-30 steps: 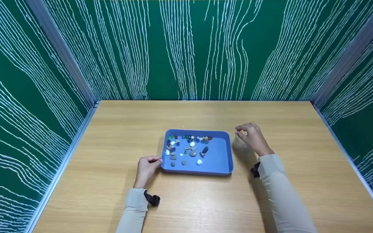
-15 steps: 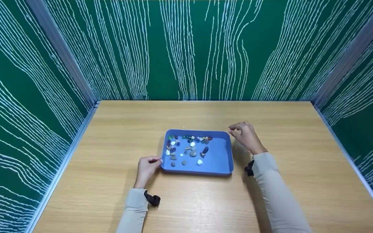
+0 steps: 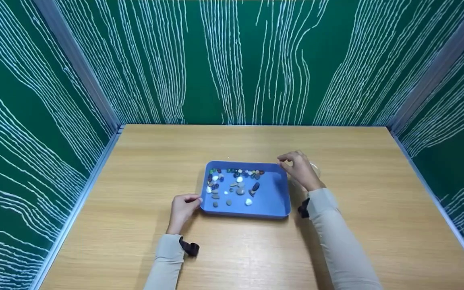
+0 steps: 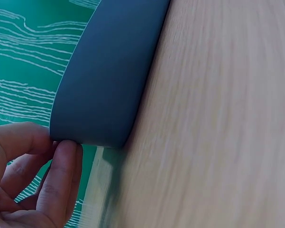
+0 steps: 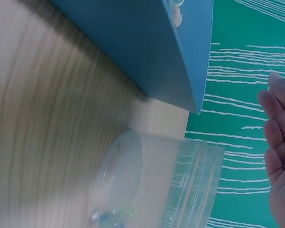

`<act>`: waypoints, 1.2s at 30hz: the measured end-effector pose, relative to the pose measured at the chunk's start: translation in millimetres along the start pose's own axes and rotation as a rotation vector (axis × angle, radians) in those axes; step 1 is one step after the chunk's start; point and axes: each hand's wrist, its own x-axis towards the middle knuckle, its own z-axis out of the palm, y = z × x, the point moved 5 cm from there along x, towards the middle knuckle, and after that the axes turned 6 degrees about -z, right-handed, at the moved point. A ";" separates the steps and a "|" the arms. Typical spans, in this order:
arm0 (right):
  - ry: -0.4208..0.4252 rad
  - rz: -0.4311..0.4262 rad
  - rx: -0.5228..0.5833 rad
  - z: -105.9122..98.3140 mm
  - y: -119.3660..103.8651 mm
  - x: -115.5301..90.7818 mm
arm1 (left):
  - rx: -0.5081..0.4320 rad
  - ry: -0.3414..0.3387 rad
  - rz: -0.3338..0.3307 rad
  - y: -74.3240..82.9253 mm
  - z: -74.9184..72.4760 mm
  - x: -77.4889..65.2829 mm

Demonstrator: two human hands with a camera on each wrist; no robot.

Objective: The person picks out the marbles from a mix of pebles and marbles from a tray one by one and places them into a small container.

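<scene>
A blue tray (image 3: 270,197) lies on the table with small stones and coloured glass marbles in it, mostly along its far and left sides. My left hand (image 3: 183,210) pinches the tray's near left corner; in the left wrist view, the thumb and fingers meet at its rim. Over the far right corner hovers my right hand (image 3: 299,169), fingers loosely bent, with nothing visible between them. A clear plastic jar (image 5: 194,185) stands right of the tray, with a few marbles (image 5: 111,218) at its bottom. In the head view, the right hand mostly covers the jar.
The wooden table (image 3: 232,257) extends around the tray on all sides. Green panels (image 3: 216,60) with white wavy lines enclose its back and sides. A tiny bright speck (image 3: 228,157) lies just behind the tray.
My right hand has moved left from above the jar to over the tray's far right corner, uncovering part of the jar's rim. The left hand and tray have stayed put.
</scene>
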 end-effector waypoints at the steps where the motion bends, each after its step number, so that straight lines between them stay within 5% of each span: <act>1: -0.002 0.000 0.002 1.1 -0.9 0.9 | 0.004 -0.001 0.004 -0.1 0.2 0.2; 10: -0.017 -0.037 0.025 10.6 -7.2 8.6 | -0.005 0.001 0.007 -2.2 0.7 3.0; 17: -0.089 0.036 0.049 20.7 -7.3 13.0 | 0.003 0.002 0.007 -1.9 1.2 2.2; 36: -0.123 -0.061 0.039 34.9 -18.0 24.4 | -0.019 -0.011 0.013 -3.1 -0.4 0.9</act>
